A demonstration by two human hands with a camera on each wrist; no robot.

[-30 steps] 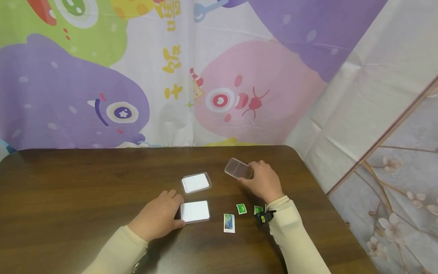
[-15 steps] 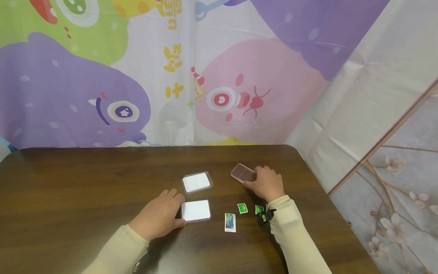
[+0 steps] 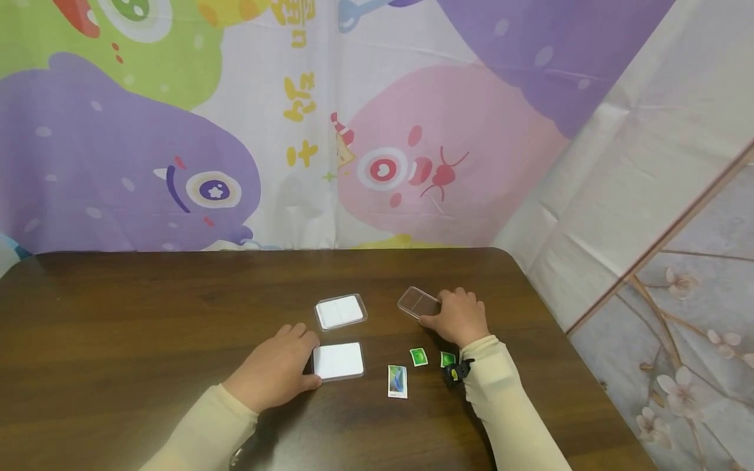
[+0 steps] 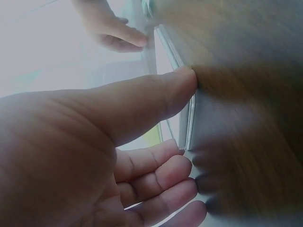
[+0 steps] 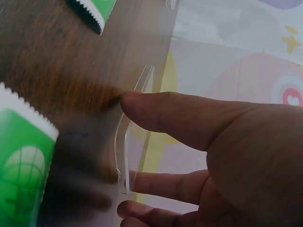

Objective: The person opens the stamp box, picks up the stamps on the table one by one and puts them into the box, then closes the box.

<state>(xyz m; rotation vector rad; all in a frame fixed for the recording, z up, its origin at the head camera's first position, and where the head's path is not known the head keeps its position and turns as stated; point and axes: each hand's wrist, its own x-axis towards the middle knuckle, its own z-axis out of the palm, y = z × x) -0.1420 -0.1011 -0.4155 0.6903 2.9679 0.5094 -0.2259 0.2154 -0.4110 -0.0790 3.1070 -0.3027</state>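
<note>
My left hand grips the left end of a flat clear case with a white insert, lying on the table. In the left wrist view the thumb touches the near edge and the fingers lie by its end. My right hand holds the right end of a clear plastic lid between thumb and fingers. The right wrist view shows the transparent lid tilted in the grip, close to the table; whether it touches the wood I cannot tell.
A second clear case with a white insert lies behind the first. Between the hands are a picture stamp, a small green stamp and another green stamp beside the right wrist. A printed cloth hangs behind the wooden table.
My right hand has moved the lid a little to the right and lower, toward the table and me. The left hand keeps its hold on the near case.
</note>
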